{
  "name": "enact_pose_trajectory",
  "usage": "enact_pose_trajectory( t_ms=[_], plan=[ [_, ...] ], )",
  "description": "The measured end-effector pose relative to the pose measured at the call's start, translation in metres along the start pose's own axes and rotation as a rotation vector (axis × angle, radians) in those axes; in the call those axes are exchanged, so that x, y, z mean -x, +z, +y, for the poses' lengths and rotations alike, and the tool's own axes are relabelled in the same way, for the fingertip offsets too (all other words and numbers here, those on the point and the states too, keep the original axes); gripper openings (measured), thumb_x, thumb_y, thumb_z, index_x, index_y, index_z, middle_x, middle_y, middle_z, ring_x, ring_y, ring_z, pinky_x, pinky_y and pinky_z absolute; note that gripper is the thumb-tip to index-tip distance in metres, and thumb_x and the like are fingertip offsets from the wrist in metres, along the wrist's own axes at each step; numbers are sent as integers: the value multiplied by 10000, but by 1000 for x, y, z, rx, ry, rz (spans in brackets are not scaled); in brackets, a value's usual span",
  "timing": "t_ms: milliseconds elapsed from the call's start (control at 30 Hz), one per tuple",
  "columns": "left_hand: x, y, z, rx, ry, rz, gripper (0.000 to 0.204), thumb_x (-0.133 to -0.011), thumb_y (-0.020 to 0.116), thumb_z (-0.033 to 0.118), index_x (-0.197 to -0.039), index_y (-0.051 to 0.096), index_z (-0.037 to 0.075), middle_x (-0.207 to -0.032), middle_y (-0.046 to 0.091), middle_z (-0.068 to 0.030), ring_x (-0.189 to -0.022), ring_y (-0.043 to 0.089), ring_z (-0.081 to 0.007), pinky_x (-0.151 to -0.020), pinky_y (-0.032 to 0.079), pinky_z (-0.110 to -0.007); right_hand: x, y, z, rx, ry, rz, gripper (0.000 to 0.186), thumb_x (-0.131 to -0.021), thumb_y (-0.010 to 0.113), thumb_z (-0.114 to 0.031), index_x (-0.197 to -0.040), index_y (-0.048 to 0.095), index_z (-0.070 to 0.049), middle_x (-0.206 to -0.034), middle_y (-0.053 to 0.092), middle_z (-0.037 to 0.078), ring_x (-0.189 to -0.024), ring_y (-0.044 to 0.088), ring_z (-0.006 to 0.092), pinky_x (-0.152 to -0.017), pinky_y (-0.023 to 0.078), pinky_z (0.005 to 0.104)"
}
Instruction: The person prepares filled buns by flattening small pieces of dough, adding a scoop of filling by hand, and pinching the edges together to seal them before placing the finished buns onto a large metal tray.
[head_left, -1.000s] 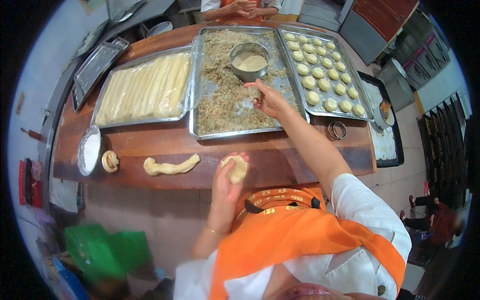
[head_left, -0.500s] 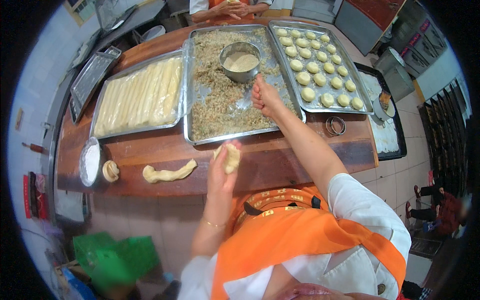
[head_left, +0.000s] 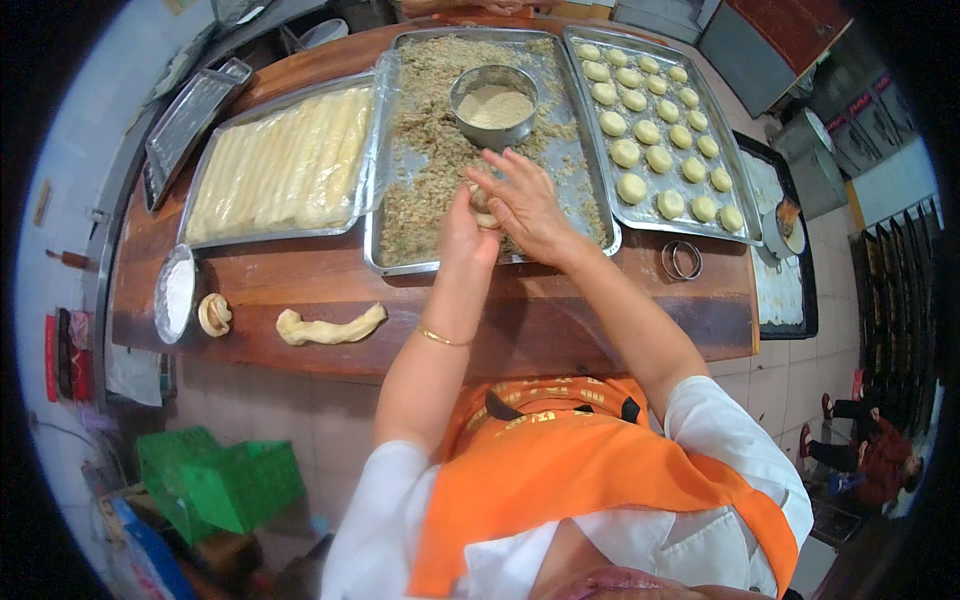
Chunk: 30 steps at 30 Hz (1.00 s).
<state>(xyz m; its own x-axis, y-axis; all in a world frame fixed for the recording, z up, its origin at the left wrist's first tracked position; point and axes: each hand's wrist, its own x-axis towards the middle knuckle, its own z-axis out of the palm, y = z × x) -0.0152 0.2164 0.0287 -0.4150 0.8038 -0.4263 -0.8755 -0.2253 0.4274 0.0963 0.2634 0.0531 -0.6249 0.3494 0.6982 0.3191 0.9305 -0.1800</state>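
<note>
L hand: clamped round dough, fingertips hidden
R hand: over dough, can't tell if gripping
Dough pos: btwn hands, above filling tray, mostly covered
Co-worker's arms: cut off @ top

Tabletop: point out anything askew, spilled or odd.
Nothing looks damaged or plainly spilled. The small stacked trays at the far left sit crookedly, their edges out of line. The plastic film over the dough strips looks untidy, spilling past them onto the edge of the filling tray.

Dough rounds on a tray and perhaps a rack mark a bakery kitchen
</note>
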Motion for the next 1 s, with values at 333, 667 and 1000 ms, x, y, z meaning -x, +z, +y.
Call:
enact_pose_trajectory(
  t_ms=[333, 667, 1000],
  plan=[
    [-15, -12, -18, -133, 205, -141, 206, -1012, 566, 141, -1148, 597, -11, -1075, 642, -89, -979, 625, -184, -862, 528, -331, 5, 10, 19, -478, 275, 38, 286, -817, 716, -55, -1101, 690, -76, -978, 647, 136, -847, 644, 329, -757, 539, 377],
    [-8, -1, -18, -87, 205, -299, 262, -1029, 517, 106, -1252, 548, -27, -1090, 642, -93, -961, 631, -163, -841, 528, -286, 5, -1, 18, -515, 324, 119, 265, -797, 711, -17, -1055, 680, -68, -959, 644, 118, -891, 629, 330, -757, 537, 398],
    [-3, -5, -14, -347, 232, -331, 390, -1076, 397, 280, -1325, 523, 7, -1179, 637, -121, -1068, 623, -218, -944, 518, -358, 6, -2, 14, -383, 278, 72, 233, -793, 728, -49, -1021, 687, -75, -937, 640, 128, -861, 642, 330, -734, 538, 399]
  ],
)
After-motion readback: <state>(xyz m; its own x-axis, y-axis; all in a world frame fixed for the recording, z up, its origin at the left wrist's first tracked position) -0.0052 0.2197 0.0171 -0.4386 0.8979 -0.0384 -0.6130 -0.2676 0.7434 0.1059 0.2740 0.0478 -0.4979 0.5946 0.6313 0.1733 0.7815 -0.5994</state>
